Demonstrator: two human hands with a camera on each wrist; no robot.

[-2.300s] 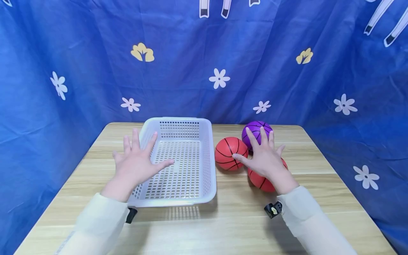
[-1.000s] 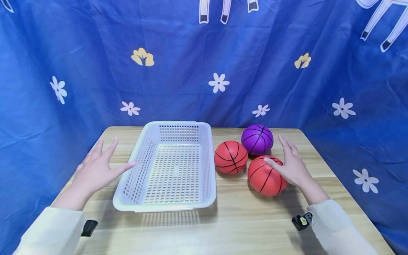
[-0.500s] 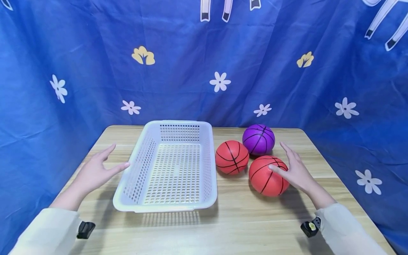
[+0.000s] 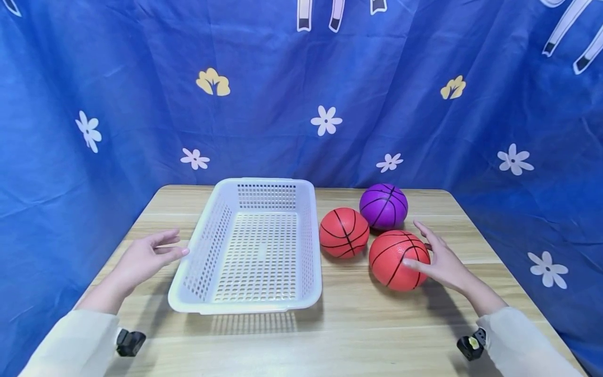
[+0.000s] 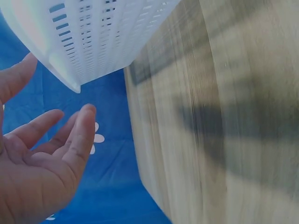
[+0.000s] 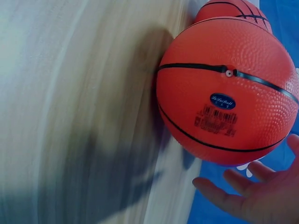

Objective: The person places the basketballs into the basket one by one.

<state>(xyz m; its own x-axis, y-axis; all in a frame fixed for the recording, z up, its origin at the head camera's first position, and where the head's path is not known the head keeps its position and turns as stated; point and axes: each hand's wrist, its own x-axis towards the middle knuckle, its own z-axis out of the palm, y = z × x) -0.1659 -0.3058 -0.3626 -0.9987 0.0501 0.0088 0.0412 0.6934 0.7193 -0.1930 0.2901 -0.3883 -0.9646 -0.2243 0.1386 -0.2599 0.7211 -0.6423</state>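
Observation:
A white plastic basket (image 4: 245, 309) with slotted walls stands on the table, left of the middle. Beside its left rim is my left hand (image 4: 143, 261), thumb tip right at the rim in the head view. From the left wrist, the fingers (image 5: 77, 140) appear relaxed and apart below the basket's edge, holding nothing. On the right side, my right hand (image 4: 445, 264) is spread around the right side of the nearest red toy basketball (image 4: 393, 267), the thumb overlapping it. The right wrist view shows this ball's printed label, with the fingers (image 6: 219, 196) loosely extended beneath it.
Another red basketball (image 4: 344, 238) sits between the basket and the nearest ball. Behind them lies a purple basketball (image 4: 383, 201). The wooden table (image 4: 339, 340) is bordered by a blue curtain (image 4: 264, 120) at the back and sides.
Both hands have moved outward from over the basket and balls to their outer sides and lower. Most recently, the left fingers drew closer to the thumb. The basket and balls stay put.

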